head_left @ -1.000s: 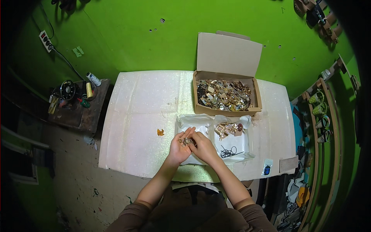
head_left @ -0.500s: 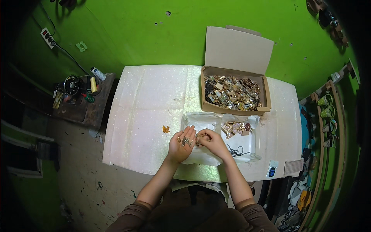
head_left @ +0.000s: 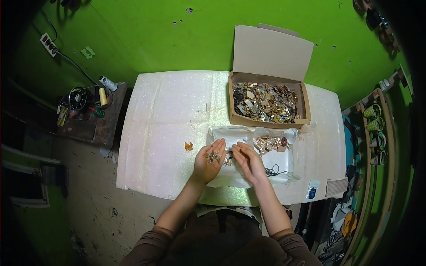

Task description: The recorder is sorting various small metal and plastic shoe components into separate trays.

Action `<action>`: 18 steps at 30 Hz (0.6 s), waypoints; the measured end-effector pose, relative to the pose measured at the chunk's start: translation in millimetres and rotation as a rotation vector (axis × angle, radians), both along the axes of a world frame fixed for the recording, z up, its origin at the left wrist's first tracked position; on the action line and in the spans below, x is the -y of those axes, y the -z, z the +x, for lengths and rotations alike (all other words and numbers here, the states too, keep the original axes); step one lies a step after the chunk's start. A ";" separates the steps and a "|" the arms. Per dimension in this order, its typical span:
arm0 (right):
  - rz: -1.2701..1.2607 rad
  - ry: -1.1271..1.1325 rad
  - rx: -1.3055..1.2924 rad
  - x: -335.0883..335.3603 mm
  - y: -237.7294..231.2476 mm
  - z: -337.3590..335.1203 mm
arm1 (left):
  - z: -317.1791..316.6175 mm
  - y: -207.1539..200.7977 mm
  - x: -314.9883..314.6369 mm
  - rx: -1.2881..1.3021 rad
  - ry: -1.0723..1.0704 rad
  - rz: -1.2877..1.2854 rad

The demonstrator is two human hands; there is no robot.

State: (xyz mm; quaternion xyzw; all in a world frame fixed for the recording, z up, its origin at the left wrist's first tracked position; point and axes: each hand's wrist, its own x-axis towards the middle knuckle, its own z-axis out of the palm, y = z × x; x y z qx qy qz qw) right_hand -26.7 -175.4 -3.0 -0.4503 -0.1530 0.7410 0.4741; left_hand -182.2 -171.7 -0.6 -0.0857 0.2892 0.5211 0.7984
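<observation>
My left hand [head_left: 207,165] is palm up over the left part of the white paper-lined tray [head_left: 288,170], fingers stretched. A small heap of silver and dark metal trinkets [head_left: 213,156] rests in its palm. My right hand [head_left: 249,163] hovers beside it, fingers extended and nothing visible in them. Between the hands, several small gold and silver pieces [head_left: 228,159] lie in the tray's left compartment. The right compartment holds gold-coloured buckle-like pieces [head_left: 265,144], a dark red round piece [head_left: 284,142] and a black beaded chain [head_left: 273,171].
Behind the tray stands an open cardboard box [head_left: 262,123] full of mixed metal ornaments. An orange-gold piece [head_left: 189,146] lies left on the shiny white table cover [head_left: 155,133]. A small packet [head_left: 313,189] and striped card [head_left: 337,187] sit near the right edge. Thread spools [head_left: 108,83] stand on a side table.
My right hand has opened and moved slightly right, away from my left palm. Small pieces now show in the tray between the hands. The left hand still carries its trinkets.
</observation>
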 end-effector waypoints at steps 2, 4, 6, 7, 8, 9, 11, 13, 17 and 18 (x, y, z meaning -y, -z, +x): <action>-0.134 0.243 -0.300 0.3 -2.8 -15.4 | 5.9 -0.5 -0.6 -0.028 0.004 0.008; -0.160 0.242 -0.502 -2.0 10.1 -24.0 | 14.3 0.5 -1.8 -0.152 0.092 0.206; -0.184 0.253 -0.548 -2.3 29.9 -29.7 | 25.2 1.2 -1.7 -0.249 0.107 0.312; -0.168 0.237 -0.603 -1.2 35.4 -32.4 | 29.7 -0.3 -0.8 -0.476 0.130 0.385; -0.152 0.220 -0.657 -0.9 37.6 -35.8 | 33.4 -2.1 0.3 -0.704 0.151 0.455; -0.193 0.235 -0.605 -2.1 34.1 -39.5 | 36.6 -4.5 1.9 -0.732 0.129 0.452; -0.063 0.138 -0.808 1.5 46.8 -35.8 | 37.1 -1.4 3.6 -0.735 0.130 0.442; 0.074 0.041 -1.003 4.6 57.7 -31.4 | 38.8 2.4 4.1 -0.736 0.136 0.434; -0.211 0.245 -0.638 7.2 34.3 -41.6 | 34.7 5.3 5.5 -0.521 0.006 0.362; -0.252 0.268 -0.606 8.1 31.5 -41.1 | 35.0 3.6 6.0 -0.507 -0.007 0.361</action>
